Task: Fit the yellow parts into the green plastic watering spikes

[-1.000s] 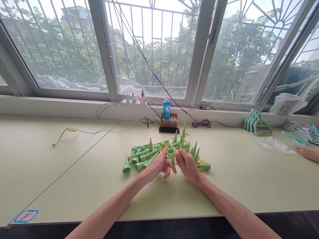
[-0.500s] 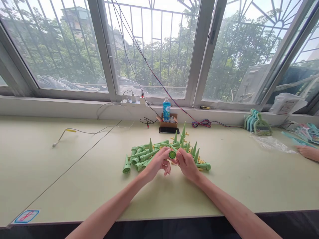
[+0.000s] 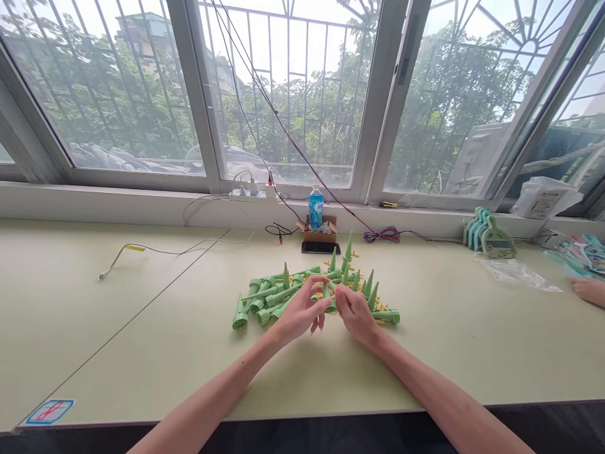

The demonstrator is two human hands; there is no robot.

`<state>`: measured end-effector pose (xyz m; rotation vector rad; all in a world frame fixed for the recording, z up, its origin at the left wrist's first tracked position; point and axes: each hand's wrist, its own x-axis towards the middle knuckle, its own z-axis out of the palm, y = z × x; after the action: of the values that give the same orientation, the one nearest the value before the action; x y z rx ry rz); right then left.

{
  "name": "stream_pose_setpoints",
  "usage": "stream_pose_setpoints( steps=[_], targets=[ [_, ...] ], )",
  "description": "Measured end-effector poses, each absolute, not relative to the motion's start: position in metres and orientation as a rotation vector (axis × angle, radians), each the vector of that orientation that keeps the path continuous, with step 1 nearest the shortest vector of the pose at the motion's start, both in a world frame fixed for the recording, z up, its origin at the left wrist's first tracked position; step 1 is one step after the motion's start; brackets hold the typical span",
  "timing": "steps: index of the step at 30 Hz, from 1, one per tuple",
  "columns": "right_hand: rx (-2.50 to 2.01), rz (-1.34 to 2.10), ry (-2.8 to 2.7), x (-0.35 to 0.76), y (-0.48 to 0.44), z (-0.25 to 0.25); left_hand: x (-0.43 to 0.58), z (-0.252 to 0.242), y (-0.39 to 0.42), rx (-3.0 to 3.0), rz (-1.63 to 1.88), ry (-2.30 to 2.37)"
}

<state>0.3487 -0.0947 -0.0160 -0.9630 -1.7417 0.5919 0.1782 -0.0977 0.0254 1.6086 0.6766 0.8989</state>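
A green cone-shaped watering spike [image 3: 327,295] is between the curled fingers and thumb of my left hand [image 3: 302,310], its wider end low. My right hand [image 3: 353,312] is closed just beside it, fingers wrapped round a slim green piece [image 3: 332,285] whose tip pokes out toward the left hand; most of that piece is hidden. Behind and around both hands lies a pile of green watering spikes [image 3: 269,293], some lying flat, others pointing up. Small yellow valve pieces [image 3: 382,307] are mixed in, mostly at the right of the pile.
Behind the pile, a black phone [image 3: 321,248] lies before a small cardboard box [image 3: 321,237] and a blue bottle [image 3: 316,209]. Coiled cable [image 3: 382,234] rests by the sill. Green dustpan-like items [image 3: 496,238] and a plastic bag [image 3: 515,272] are at right, near another person's hand [image 3: 587,291].
The held spike has tipped, so its round end no longer faces me and its side shows. My left fingers have shifted around it; my right hand stays almost still. The other person's hand moved right.
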Motion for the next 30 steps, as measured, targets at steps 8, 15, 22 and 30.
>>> stream_pose_setpoints(
  steps=[8,15,22,30],
  targets=[
    [-0.982,0.553,-1.758,0.349,-0.091,-0.018,0.180,0.020,-0.101,1.749,1.023,0.706],
    [-0.953,0.550,-1.756,0.349,-0.091,-0.019,0.179,0.015,-0.097,2.003,1.018,0.856],
    [-0.979,0.528,-1.757,0.348,-0.093,-0.015,0.182,0.017,-0.099,1.926,1.106,0.866],
    [-1.033,0.463,-1.682,0.348,-0.093,-0.014,0.183,0.023,-0.092,1.464,1.154,0.908]
  ],
)
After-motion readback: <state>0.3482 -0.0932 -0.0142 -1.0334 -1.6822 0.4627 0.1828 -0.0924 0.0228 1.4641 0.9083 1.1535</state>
